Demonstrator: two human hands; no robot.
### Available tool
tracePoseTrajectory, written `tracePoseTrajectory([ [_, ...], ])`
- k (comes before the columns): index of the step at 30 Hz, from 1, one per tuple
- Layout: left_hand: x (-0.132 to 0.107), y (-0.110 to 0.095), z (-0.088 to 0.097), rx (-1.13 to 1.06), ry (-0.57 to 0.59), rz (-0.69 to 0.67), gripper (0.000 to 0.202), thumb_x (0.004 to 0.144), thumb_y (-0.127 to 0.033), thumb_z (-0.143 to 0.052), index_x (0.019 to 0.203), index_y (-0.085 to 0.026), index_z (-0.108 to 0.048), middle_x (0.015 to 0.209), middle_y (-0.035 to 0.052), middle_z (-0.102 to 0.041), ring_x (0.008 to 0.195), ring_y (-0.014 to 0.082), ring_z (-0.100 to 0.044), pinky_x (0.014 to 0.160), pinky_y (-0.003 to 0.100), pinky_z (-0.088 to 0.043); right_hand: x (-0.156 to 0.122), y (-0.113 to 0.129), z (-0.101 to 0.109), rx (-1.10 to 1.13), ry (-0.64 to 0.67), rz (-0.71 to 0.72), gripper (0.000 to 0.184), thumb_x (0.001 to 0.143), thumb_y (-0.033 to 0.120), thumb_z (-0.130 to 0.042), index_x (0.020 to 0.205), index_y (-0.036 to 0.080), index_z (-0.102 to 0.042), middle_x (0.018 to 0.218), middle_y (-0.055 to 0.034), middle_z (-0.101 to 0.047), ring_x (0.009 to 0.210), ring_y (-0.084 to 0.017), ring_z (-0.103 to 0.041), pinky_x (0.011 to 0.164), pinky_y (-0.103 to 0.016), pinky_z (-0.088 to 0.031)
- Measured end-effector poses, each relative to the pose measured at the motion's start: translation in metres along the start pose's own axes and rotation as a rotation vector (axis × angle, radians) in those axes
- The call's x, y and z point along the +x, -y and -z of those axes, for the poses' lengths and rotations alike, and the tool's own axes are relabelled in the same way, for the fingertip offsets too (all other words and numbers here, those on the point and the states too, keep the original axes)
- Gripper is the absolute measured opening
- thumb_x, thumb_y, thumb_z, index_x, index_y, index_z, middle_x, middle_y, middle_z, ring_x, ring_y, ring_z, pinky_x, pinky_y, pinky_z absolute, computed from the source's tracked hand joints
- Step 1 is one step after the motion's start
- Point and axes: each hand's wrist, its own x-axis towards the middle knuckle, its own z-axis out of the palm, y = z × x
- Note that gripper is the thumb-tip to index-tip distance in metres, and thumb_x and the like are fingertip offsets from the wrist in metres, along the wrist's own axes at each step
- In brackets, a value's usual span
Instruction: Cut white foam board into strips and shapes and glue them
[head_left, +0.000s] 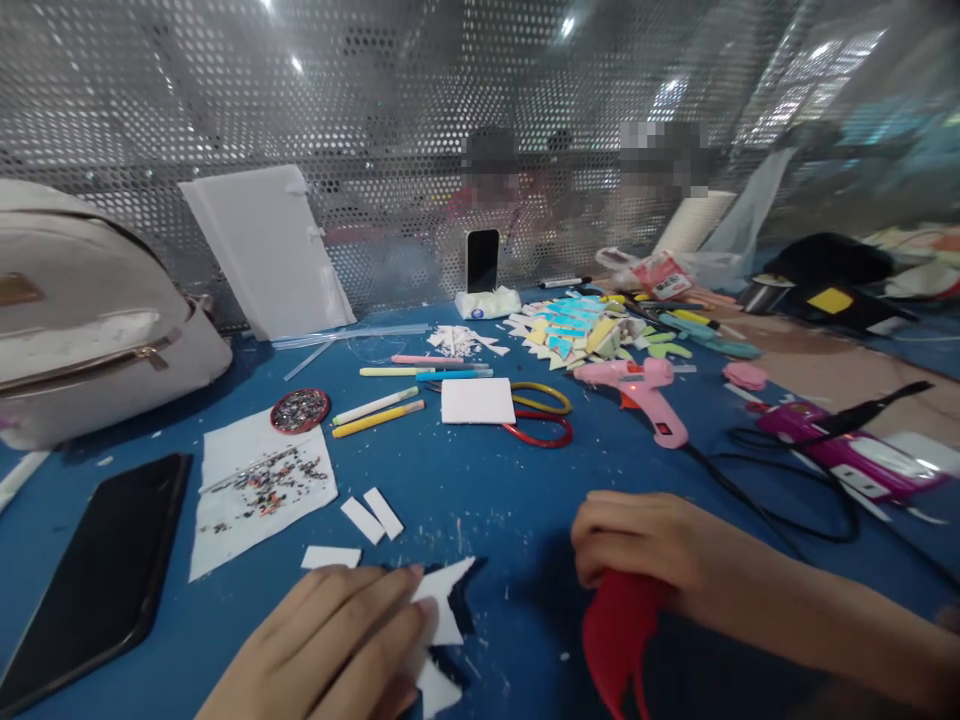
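My left hand [337, 645], at the bottom edge, is closed over a white cut piece [442, 590] with jagged, pointed ends. A second white pointed piece [437, 690] shows just below its fingertips. My right hand [637, 545] is closed, with its fingers curled round a curved red object [621, 635] that tapers downward; its kind I cannot make out. Several small white strips [362, 520] lie beyond my left hand. Farther back, a white card [478, 401] covers part of a pair of scissors with red and yellow handles [551, 430].
A pink glue gun [634, 380] and purple power strip [817, 440] lie right, with cables. Left are a tablet-like black device [97, 570], paper with dark bits [247, 535] and a backpack [97, 300]. Markers [379, 418], coloured scraps [574, 325] and an upright phone [482, 262] stand behind.
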Motion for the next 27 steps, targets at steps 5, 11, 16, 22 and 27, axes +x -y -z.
tracePoseTrajectory([
  [5, -0.003, -0.003, 0.008, 0.041, 0.017, 0.021, 0.031, 0.106, -0.025, -0.043, 0.126, -0.020, -0.066, 0.121, 0.0071, -0.073, 0.107, 0.0167, -0.069, 0.093, 0.027, -0.056, 0.008, 0.020, -0.013, 0.122, -0.016, 0.069, 0.016, 0.095, 0.009, -0.056, 0.098, 0.021, -0.065, 0.097, -0.0030, -0.068, 0.085, -0.016, -0.061, 0.072, -0.026, -0.042],
  [11, -0.012, -0.005, 0.007, -0.016, -0.004, 0.040, 0.029, 0.106, -0.023, -0.044, 0.123, -0.017, -0.066, 0.121, 0.0081, -0.072, 0.107, 0.0181, -0.067, 0.094, 0.031, -0.054, 0.020, 0.041, -0.012, 0.096, 0.142, -0.025, 0.024, 0.088, 0.000, -0.057, 0.098, 0.020, -0.065, 0.096, -0.0022, -0.067, 0.090, -0.016, -0.062, 0.074, -0.025, -0.043],
  [16, -0.019, 0.005, 0.002, -0.231, 0.018, 0.179, 0.032, 0.099, -0.029, -0.057, 0.130, -0.021, -0.054, 0.123, 0.0093, -0.069, 0.110, 0.0209, -0.066, 0.091, 0.031, -0.057, 0.047, 0.034, 0.002, 0.138, 0.082, -0.099, 0.026, 0.079, -0.004, -0.062, 0.091, 0.018, -0.067, 0.092, -0.0001, -0.067, 0.086, -0.015, -0.064, 0.075, -0.023, -0.047],
  [22, -0.025, 0.004, 0.004, -0.394, 0.049, 0.426, 0.034, 0.097, -0.031, -0.059, 0.129, -0.031, -0.046, 0.126, 0.0047, -0.063, 0.116, 0.0211, -0.063, 0.096, 0.037, -0.056, 0.128, -0.023, 0.038, 0.005, -0.306, -0.309, 0.026, 0.099, 0.034, -0.060, 0.114, 0.014, -0.064, 0.112, -0.0057, -0.066, 0.097, -0.023, -0.066, 0.083, -0.040, -0.057],
  [27, -0.029, 0.003, -0.002, -0.423, 0.056, 0.468, 0.045, 0.095, -0.029, -0.062, 0.134, -0.035, -0.040, 0.127, 0.0035, -0.062, 0.117, 0.0223, -0.062, 0.097, 0.041, -0.057, 0.183, -0.061, 0.062, -0.046, -0.555, -0.314, 0.028, 0.103, 0.033, -0.053, 0.122, 0.015, -0.062, 0.124, -0.0072, -0.062, 0.108, -0.026, -0.064, 0.091, -0.043, -0.055],
])
